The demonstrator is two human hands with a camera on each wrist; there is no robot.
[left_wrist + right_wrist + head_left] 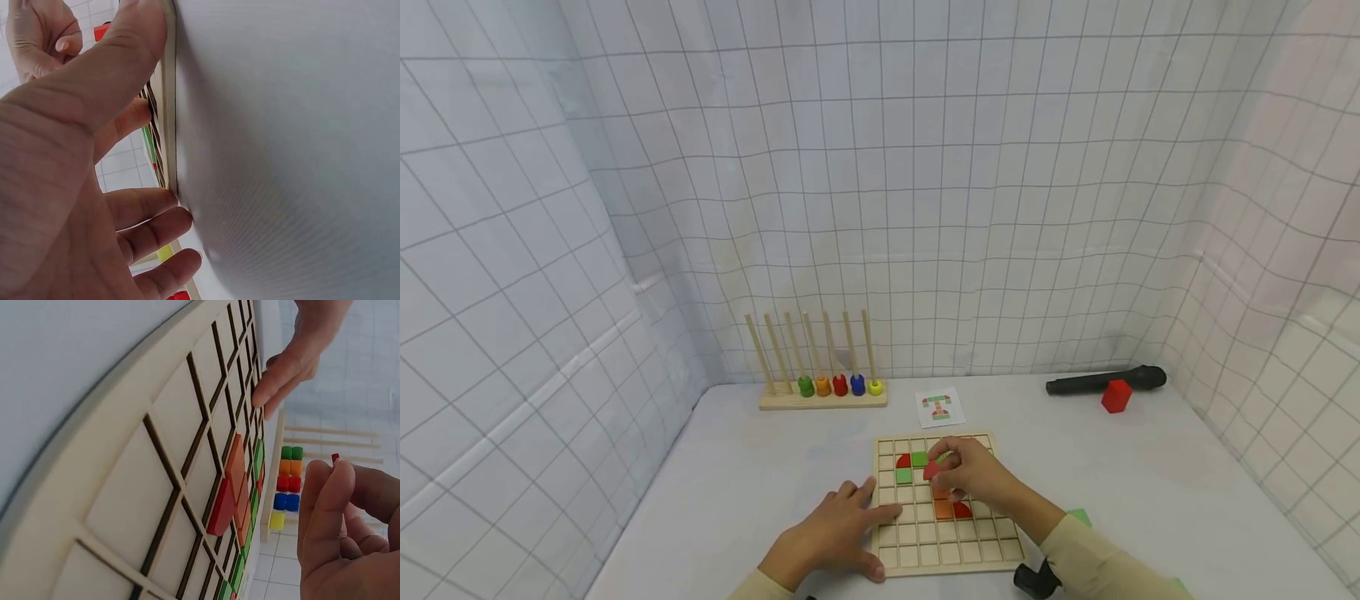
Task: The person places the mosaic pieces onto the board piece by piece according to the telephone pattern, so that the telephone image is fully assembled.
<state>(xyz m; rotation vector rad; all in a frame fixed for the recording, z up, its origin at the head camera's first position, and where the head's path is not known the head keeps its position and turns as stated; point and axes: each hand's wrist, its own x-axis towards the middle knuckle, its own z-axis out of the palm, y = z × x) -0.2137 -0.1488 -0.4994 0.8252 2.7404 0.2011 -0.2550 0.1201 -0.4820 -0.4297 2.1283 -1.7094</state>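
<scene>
A wooden grid board (928, 554) lies on the table. Resting at its left edge, my left hand (842, 533) has its fingers spread, the index finger over the cells and the thumb by the near corner. My right hand (973, 475) pinches a red quarter-round tile (931, 470) above the board. More red (350, 548) shows among its lower fingers in the right wrist view; its shape is hidden. Set in the cells are a red rounded tile (903, 461), green square tiles (903, 476), orange tiles (943, 510) and another red tile (962, 510), partly covered by my right hand.
Behind the board lies a pattern card (940, 408). A peg stand (823, 402) with coloured rings is at the back left. A black microphone (1093, 382) and red block (1117, 397) lie back right. Green pieces (1079, 517) lie beside my right sleeve.
</scene>
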